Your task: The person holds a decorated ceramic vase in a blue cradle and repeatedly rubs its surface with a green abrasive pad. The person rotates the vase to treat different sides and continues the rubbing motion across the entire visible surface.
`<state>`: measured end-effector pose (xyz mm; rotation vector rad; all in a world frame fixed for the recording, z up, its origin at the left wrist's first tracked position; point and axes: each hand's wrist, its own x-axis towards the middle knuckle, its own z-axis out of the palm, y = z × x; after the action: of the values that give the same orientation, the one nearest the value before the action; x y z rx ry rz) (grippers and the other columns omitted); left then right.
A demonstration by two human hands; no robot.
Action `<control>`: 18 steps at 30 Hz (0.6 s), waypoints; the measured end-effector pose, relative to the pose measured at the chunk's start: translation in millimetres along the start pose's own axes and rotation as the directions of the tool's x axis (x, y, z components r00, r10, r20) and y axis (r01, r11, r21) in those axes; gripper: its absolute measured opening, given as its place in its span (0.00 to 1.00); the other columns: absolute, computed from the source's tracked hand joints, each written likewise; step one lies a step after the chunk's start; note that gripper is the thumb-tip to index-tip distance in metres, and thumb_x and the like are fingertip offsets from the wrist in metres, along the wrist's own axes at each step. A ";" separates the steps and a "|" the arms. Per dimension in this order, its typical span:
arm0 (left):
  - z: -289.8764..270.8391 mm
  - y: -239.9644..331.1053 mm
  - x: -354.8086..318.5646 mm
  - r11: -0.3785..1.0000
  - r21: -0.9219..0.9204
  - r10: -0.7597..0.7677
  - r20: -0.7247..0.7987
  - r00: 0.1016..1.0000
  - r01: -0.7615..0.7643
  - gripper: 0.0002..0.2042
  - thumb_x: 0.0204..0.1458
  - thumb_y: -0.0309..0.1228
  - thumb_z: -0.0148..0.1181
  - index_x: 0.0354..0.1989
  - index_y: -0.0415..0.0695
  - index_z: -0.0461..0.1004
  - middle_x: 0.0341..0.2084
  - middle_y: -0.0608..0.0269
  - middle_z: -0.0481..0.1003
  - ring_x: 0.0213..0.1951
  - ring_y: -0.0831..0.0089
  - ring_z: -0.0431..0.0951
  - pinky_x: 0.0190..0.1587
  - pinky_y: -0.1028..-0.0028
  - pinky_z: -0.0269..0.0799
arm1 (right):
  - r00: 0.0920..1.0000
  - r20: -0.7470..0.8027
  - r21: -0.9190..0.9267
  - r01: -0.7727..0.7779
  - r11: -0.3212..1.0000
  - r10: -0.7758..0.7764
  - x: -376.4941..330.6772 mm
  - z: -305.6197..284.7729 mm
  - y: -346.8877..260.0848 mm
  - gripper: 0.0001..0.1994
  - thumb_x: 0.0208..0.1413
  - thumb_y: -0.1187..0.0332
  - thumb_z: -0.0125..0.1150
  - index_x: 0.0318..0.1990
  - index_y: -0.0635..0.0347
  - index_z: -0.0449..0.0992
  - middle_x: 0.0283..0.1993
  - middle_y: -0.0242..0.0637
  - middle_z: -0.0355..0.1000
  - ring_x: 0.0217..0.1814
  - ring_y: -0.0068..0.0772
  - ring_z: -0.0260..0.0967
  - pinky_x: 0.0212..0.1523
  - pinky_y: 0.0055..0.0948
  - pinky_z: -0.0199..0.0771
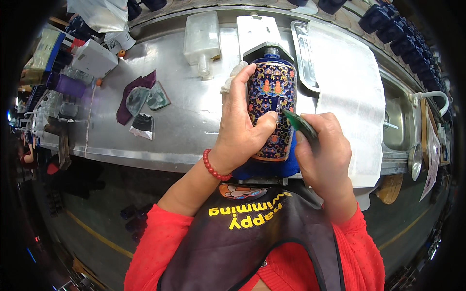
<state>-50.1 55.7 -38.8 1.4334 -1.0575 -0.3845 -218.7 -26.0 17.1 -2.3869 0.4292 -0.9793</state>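
Observation:
A dark blue bottle [274,92] with a dense gold, orange and red pattern lies with its neck pointing away from me. My left hand [238,126] is wrapped around its left side, the thumb pressed on the patterned front. Between the fingers and thumb of my right hand [326,150] is a flat green scraper-like piece [297,122]. Its tip is close to the bottle's front, by my left thumb; whether it touches cannot be made out. Under the near end of the bottle is a blue cloth [284,169].
A frosted clear bottle [202,36] lies on the metal worktop [179,106], with a purple cloth [127,101] and thin green pieces [156,97] to the left. On the right are a metal tray [304,56], white sheets [347,92] and a sink [395,116]. Dark blue bottles [403,36] stand at far right.

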 end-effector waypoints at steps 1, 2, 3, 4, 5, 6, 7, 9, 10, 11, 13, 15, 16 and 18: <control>-0.4 0.0 -0.3 1.000 0.008 0.010 0.000 1.000 -0.010 0.39 0.48 0.28 0.63 0.71 0.34 0.56 0.65 0.41 0.63 0.67 0.49 0.64 0.72 0.57 0.56 | 1.000 -0.011 -0.024 -0.008 1.000 0.008 -0.2 -0.3 -0.2 0.19 0.46 0.86 0.65 0.48 0.67 0.75 0.37 0.47 0.73 0.34 0.49 0.74 0.34 0.40 0.75; -0.6 0.1 -0.6 1.000 -0.010 0.002 -0.003 1.000 -0.002 0.38 0.49 0.28 0.63 0.71 0.34 0.57 0.65 0.41 0.63 0.67 0.50 0.64 0.71 0.58 0.57 | 1.000 -0.001 -0.009 0.003 1.000 -0.003 -0.4 -0.1 -0.4 0.19 0.46 0.86 0.65 0.49 0.67 0.75 0.37 0.47 0.73 0.34 0.49 0.74 0.34 0.40 0.75; -0.9 0.3 -0.9 1.000 -0.028 -0.005 -0.006 1.000 0.005 0.37 0.49 0.28 0.62 0.70 0.34 0.57 0.65 0.41 0.63 0.67 0.50 0.64 0.71 0.58 0.57 | 1.000 0.003 0.004 0.010 1.000 -0.010 -0.4 0.1 -0.5 0.19 0.46 0.85 0.65 0.49 0.67 0.76 0.37 0.47 0.73 0.34 0.49 0.74 0.34 0.41 0.75; -1.1 0.5 -1.3 0.999 -0.052 -0.012 -0.009 1.000 0.012 0.37 0.50 0.28 0.62 0.70 0.34 0.57 0.65 0.42 0.63 0.67 0.51 0.64 0.71 0.58 0.57 | 1.000 0.005 0.023 0.026 0.999 -0.026 -0.4 0.4 -0.4 0.19 0.46 0.85 0.65 0.49 0.67 0.76 0.37 0.47 0.73 0.34 0.49 0.74 0.35 0.41 0.75; -1.0 1.0 -1.7 0.996 -0.077 -0.040 -0.006 0.999 0.040 0.36 0.51 0.28 0.62 0.70 0.34 0.57 0.65 0.42 0.63 0.66 0.51 0.64 0.71 0.58 0.57 | 1.000 0.001 0.004 0.022 1.000 -0.022 -0.3 0.5 -0.2 0.19 0.46 0.85 0.65 0.49 0.67 0.76 0.37 0.47 0.73 0.34 0.49 0.74 0.34 0.41 0.76; -1.0 1.6 -2.4 0.992 -0.108 -0.067 -0.003 0.998 0.067 0.35 0.52 0.28 0.61 0.70 0.33 0.58 0.65 0.42 0.63 0.66 0.52 0.64 0.71 0.59 0.57 | 1.000 -0.003 -0.010 0.027 1.000 -0.027 -0.1 0.8 0.3 0.20 0.45 0.85 0.65 0.49 0.67 0.76 0.37 0.46 0.73 0.34 0.48 0.74 0.34 0.40 0.76; -1.0 2.0 -2.7 0.986 -0.139 -0.094 -0.001 0.996 0.093 0.35 0.53 0.28 0.61 0.70 0.33 0.58 0.65 0.42 0.64 0.66 0.52 0.65 0.71 0.59 0.58 | 1.000 -0.003 -0.025 0.016 1.000 -0.017 -0.2 0.8 0.7 0.20 0.45 0.85 0.65 0.49 0.67 0.77 0.36 0.46 0.73 0.34 0.48 0.74 0.34 0.40 0.76; -1.4 2.4 -2.5 0.989 -0.127 -0.081 -0.003 0.997 0.080 0.34 0.54 0.28 0.60 0.70 0.33 0.58 0.65 0.42 0.64 0.66 0.53 0.65 0.71 0.59 0.58 | 0.999 -0.007 -0.042 0.034 0.999 -0.034 -1.2 0.0 1.1 0.21 0.42 0.84 0.65 0.49 0.65 0.78 0.36 0.44 0.72 0.34 0.46 0.73 0.34 0.40 0.74; -1.4 2.6 -2.5 0.988 -0.141 -0.069 -0.005 0.998 0.068 0.33 0.54 0.29 0.60 0.70 0.33 0.58 0.64 0.42 0.64 0.66 0.53 0.65 0.71 0.59 0.58 | 0.999 -0.014 -0.056 0.043 0.997 -0.044 -1.8 -0.6 1.4 0.22 0.41 0.84 0.66 0.48 0.64 0.78 0.36 0.43 0.72 0.34 0.44 0.72 0.33 0.39 0.73; -1.2 2.7 -2.4 0.989 -0.124 -0.077 -0.005 0.997 0.076 0.33 0.55 0.28 0.59 0.69 0.32 0.58 0.64 0.42 0.65 0.65 0.53 0.66 0.70 0.60 0.58 | 0.997 0.013 -0.073 0.080 0.994 -0.080 -2.3 -1.0 2.0 0.22 0.40 0.83 0.66 0.48 0.63 0.79 0.36 0.41 0.71 0.34 0.43 0.71 0.33 0.39 0.72; -0.8 2.8 -2.3 0.989 -0.128 -0.081 -0.006 0.997 0.080 0.33 0.55 0.28 0.59 0.69 0.32 0.58 0.64 0.42 0.65 0.65 0.53 0.66 0.70 0.60 0.59 | 0.984 0.062 -0.108 0.171 0.979 -0.165 -3.0 -2.2 3.4 0.24 0.38 0.82 0.66 0.48 0.61 0.80 0.37 0.39 0.70 0.34 0.40 0.70 0.33 0.38 0.69; -0.9 3.2 -3.2 0.987 -0.136 -0.088 -0.008 0.996 0.086 0.32 0.55 0.28 0.59 0.69 0.32 0.59 0.64 0.42 0.65 0.65 0.53 0.66 0.70 0.60 0.59 | 0.981 0.047 -0.148 0.195 0.970 -0.190 -3.3 -3.0 4.7 0.25 0.37 0.81 0.67 0.49 0.59 0.81 0.37 0.36 0.69 0.35 0.37 0.68 0.34 0.37 0.65; -1.3 3.3 -3.6 0.986 -0.149 -0.081 -0.008 0.997 0.079 0.32 0.55 0.28 0.59 0.69 0.32 0.59 0.64 0.42 0.65 0.65 0.53 0.66 0.70 0.60 0.59 | 0.979 0.039 -0.171 0.202 0.964 -0.198 -3.4 -3.5 5.4 0.25 0.37 0.81 0.67 0.49 0.59 0.81 0.37 0.36 0.69 0.35 0.37 0.68 0.34 0.36 0.64; -2.2 3.5 -4.4 0.990 -0.115 -0.088 -0.012 0.996 0.086 0.32 0.55 0.28 0.59 0.69 0.32 0.59 0.64 0.42 0.65 0.65 0.53 0.66 0.70 0.60 0.59 | 0.976 0.033 -0.192 0.217 0.957 -0.215 -4.0 -4.5 5.1 0.24 0.37 0.81 0.67 0.48 0.59 0.81 0.37 0.35 0.69 0.35 0.37 0.67 0.34 0.36 0.64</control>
<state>-52.0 61.1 -36.8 1.3809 -0.9464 -0.4873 -225.1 -29.8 14.7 -2.6590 0.2732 -1.0601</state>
